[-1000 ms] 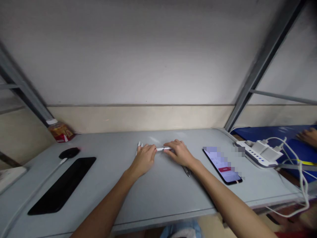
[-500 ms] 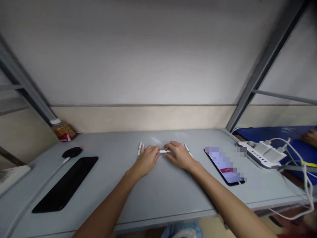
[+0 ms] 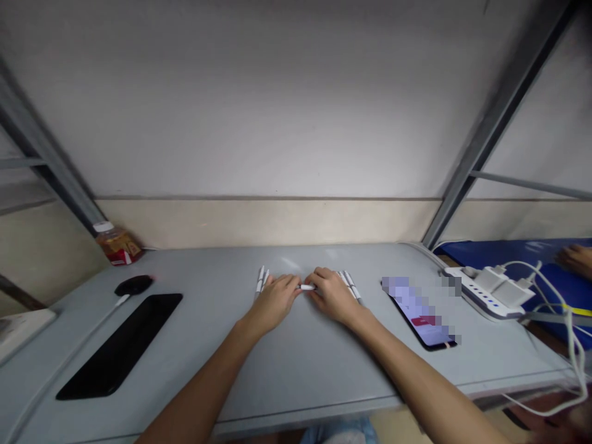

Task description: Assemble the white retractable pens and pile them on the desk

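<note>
On the grey table (image 3: 296, 364), my left hand (image 3: 274, 301) and my right hand (image 3: 333, 296) meet knuckles-up, fingers curled. Both pinch the ends of one short white pen (image 3: 306, 287) held level between them just above the surface. Two more white pens (image 3: 261, 279) lie side by side just left of my left hand. Several white pens (image 3: 350, 284) lie in a row right of my right hand, partly hidden by it.
A lit phone (image 3: 420, 312) lies right of my hands. A white power strip (image 3: 481, 292) with chargers and cables sits at the far right. A black pad (image 3: 121, 343), a black mouse (image 3: 134, 285) and a jar (image 3: 116, 243) are on the left. Another person's hand (image 3: 573, 256) rests at the right edge.
My hands have drawn closer together, so less of the white pen shows between them. The pens to the right of my right hand have come into view.
</note>
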A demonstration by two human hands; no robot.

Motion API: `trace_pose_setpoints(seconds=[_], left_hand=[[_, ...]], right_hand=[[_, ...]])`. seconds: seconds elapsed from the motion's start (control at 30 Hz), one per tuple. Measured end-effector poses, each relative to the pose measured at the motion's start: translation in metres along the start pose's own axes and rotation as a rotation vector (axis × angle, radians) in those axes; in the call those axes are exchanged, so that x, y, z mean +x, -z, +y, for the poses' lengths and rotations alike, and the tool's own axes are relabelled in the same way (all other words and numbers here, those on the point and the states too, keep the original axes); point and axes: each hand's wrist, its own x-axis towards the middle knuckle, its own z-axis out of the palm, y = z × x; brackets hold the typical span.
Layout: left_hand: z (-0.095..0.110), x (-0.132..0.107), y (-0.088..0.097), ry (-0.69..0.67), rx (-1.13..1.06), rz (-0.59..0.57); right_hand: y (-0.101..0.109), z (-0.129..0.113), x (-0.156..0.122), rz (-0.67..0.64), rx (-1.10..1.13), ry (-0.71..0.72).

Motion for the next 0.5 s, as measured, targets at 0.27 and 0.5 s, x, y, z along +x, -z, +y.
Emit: trace_pose_setpoints(seconds=[0.27,0.5], left_hand=[[0.0024,0.0023,-0.0031,0.024,0.104,0.087],[0.0048,0.0022,-0.0059,0.047,0.08,0.078]], right_hand=[[-0.0008,-0.0025,0.0013,0.04,0.046,0.0],[0.0003,-0.0035,-0.0001,0.049,0.076,0.011]])
